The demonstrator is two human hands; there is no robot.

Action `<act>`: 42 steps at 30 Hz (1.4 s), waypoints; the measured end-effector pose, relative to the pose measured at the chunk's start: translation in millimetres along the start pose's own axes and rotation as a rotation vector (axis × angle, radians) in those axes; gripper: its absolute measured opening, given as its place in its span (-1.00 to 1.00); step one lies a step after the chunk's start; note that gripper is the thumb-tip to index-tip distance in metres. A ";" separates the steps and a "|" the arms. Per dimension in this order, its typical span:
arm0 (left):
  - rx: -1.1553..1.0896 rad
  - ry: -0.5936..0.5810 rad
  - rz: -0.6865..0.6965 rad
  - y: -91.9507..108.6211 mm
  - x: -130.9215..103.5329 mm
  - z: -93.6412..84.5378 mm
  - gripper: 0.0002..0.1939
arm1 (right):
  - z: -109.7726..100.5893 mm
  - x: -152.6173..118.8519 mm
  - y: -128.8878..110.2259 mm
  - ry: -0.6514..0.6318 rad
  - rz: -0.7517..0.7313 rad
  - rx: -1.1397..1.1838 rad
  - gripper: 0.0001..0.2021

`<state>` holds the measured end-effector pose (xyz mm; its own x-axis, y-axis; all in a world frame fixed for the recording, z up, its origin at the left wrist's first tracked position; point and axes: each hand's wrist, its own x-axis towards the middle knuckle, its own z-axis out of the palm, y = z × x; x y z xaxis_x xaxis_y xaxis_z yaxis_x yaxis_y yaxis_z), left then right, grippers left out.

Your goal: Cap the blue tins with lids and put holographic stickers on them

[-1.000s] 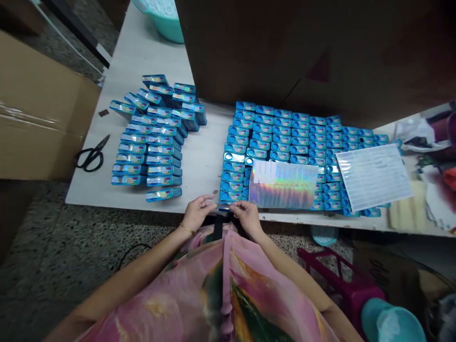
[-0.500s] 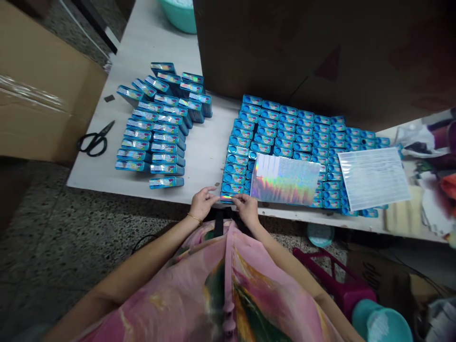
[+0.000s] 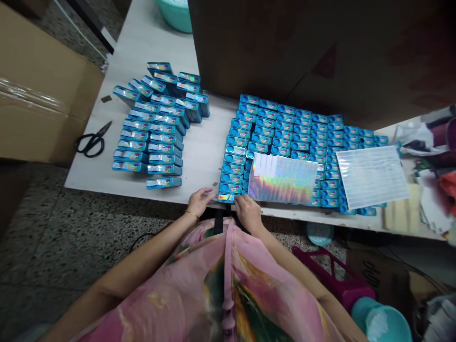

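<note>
A blue box with a shiny holographic sticker lies at the table's front edge, at the near end of a large block of blue boxes. My left hand rests just left of it, fingers apart and holding nothing. At the box's right end is my right hand, its fingertips close to or touching the box; whether it grips anything is hidden. A holographic sticker sheet lies on the block to the right, with a whitish striped sheet beyond it.
Several blue boxes stand upright in a group on the table's left part. Black scissors lie near the left edge. A large dark panel rises behind the block. A teal basin is at the back, and a magenta stool stands below right.
My left hand has drawn slightly left, away from the box. My right hand's fingers have shifted to the box's right end, and the sticker on top is now more exposed.
</note>
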<state>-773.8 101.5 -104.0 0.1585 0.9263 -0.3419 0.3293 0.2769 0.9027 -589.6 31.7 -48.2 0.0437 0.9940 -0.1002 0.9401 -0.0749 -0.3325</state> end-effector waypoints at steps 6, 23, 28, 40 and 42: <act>0.274 -0.193 0.325 7.6 -15.5 4.0 -0.63 | -5.2 -2.8 4.2 -0.097 -0.244 -0.203 -0.56; 0.439 -0.074 0.678 147.4 76.1 105.9 -0.49 | -103.5 98.6 148.5 0.389 -0.054 -0.136 -0.70; 0.255 -0.066 0.370 142.8 101.6 140.7 -0.88 | -84.0 104.9 166.5 0.222 -0.242 -0.213 -0.72; 0.190 0.016 0.371 128.3 103.5 143.6 -0.96 | -105.5 62.1 170.6 0.278 -0.356 0.007 -0.82; 0.222 0.008 0.388 128.2 103.1 143.8 -0.95 | -130.6 44.9 152.6 0.293 -0.337 0.111 -0.84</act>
<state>-581.3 195.8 -61.1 0.3031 0.9529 0.0140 0.4390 -0.1526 0.8854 -400.0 75.3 19.1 -0.1492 0.9437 0.2952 0.8770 0.2642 -0.4013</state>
